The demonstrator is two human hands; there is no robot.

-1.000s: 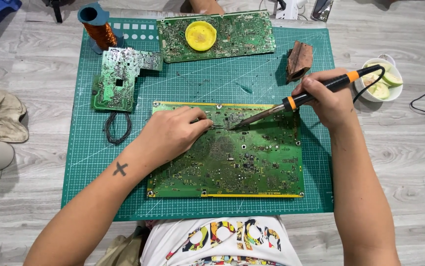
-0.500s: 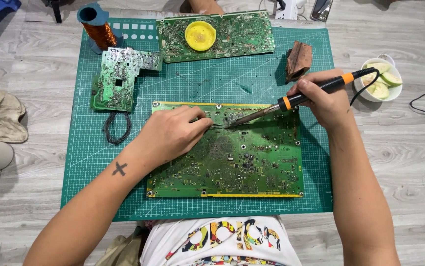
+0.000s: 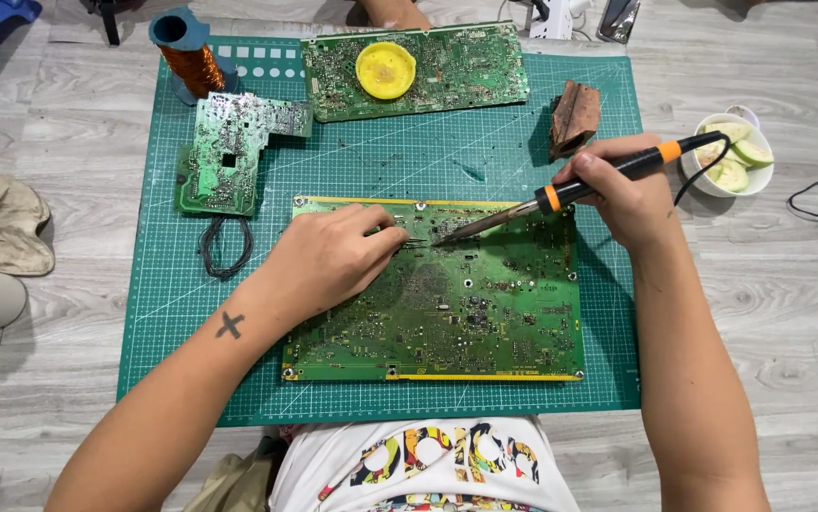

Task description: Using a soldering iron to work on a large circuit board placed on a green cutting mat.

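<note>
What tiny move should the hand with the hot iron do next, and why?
Probably ease the right hand down slightly, so the orange-and-black soldering iron tip settles on the spot. The tip already meets the thin metal tweezers pinched by the left hand over the large green circuit board.

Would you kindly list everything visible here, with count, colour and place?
Cutting mat: one, green, on the grey wooden floor.
Large circuit board: one, green, mat centre.
Second circuit board: one, green, mat top.
Yellow disc: one, on the second board.
Small circuit board: one, green, mat upper left.
Wire spool: one, copper on blue stand, top left.
Black cable loop: one, mat left.
Brown block: one, mat upper right.
Bowl: one, white, holding pale green slices, right.
Soldering iron: one, black and orange.
Left hand: on the large board, holding a thin tool.
Right hand: grips the iron.
</note>
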